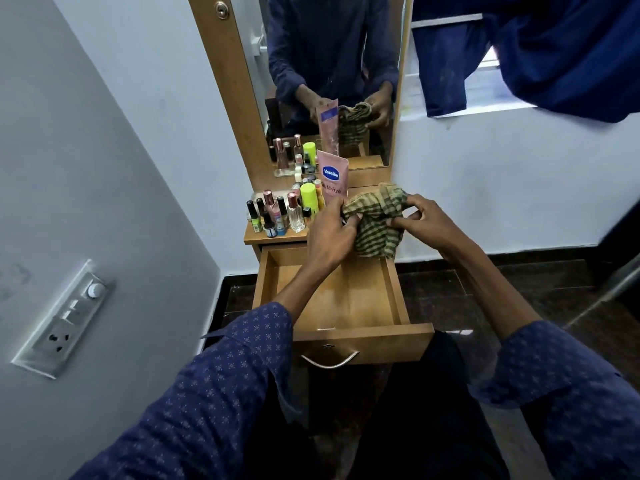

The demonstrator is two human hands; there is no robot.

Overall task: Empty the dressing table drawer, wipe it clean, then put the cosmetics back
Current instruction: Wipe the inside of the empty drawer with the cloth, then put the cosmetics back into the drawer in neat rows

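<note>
Both hands are up over the far end of the open drawer point(341, 299), bunching a green checked cloth point(375, 221) between them. The left hand point(330, 233) has its fingers curled into the cloth's left edge; the right hand point(420, 218) pinches the right side with thumb and fingertips. The cloth hangs crumpled, clear of the drawer floor. The drawer is pulled out toward the person, its wooden bottom bare, a curved metal handle point(329, 361) on the near front. On the tabletop point(273, 237) behind, to the left, the cosmetics stand crowded: small bottles point(277, 213), a yellow-green container point(309, 199), and a pink Vaseline tube point(333, 176) upright just beside the left hand. The mirror point(329, 77) rises behind them. A switch panel point(65, 320) sits on the near left wall.
</note>
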